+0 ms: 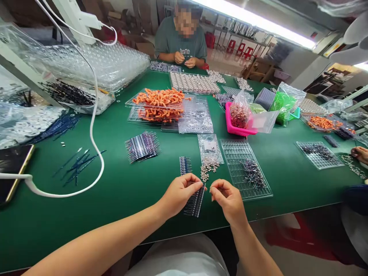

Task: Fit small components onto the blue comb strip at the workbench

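Note:
Near the table's front edge, my left hand is closed in a pinch over a row of thin dark wire-ended pieces. What its fingertips hold is too small to make out. To its right, my right hand also pinches, thumb against forefinger, with any piece between them hidden. A bluish row of similar pieces shows just beyond my left hand. Small silvery rings lie loose beyond my fingertips, by a clear labelled bag. A clear ribbed tray carries a heap of dark wire-ended pieces.
A stack of wire-ended pieces lies left. Behind are trays of orange parts and a pink basket. A white cable loops near a phone. A co-worker sits opposite; another person's hand shows at right.

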A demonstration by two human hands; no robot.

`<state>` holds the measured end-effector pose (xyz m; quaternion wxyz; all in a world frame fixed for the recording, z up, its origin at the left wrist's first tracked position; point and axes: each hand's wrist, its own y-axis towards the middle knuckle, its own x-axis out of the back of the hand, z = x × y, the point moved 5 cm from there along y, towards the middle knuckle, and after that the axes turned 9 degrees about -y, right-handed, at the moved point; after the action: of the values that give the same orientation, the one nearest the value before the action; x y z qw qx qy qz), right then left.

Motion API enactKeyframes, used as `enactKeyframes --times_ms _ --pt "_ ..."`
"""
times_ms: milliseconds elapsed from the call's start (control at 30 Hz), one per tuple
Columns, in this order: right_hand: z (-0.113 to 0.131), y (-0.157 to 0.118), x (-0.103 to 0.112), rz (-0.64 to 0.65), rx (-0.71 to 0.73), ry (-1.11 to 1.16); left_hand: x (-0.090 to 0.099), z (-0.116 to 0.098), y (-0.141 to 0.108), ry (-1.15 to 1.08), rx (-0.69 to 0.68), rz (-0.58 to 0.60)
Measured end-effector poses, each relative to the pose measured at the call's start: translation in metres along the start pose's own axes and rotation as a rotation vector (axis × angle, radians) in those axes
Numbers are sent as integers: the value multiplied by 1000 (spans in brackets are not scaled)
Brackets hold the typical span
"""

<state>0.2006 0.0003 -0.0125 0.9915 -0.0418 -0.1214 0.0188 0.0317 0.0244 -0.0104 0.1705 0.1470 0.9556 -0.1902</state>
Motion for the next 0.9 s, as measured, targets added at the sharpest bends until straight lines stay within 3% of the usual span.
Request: enactKeyframes --times_ms 200,900 --pt "-23 -9 -9 -55 -31 82 1 19 1 38 37 18" --pt "-18 -8 -11 -6 -68 -41 3 21 2 40 72 -18"
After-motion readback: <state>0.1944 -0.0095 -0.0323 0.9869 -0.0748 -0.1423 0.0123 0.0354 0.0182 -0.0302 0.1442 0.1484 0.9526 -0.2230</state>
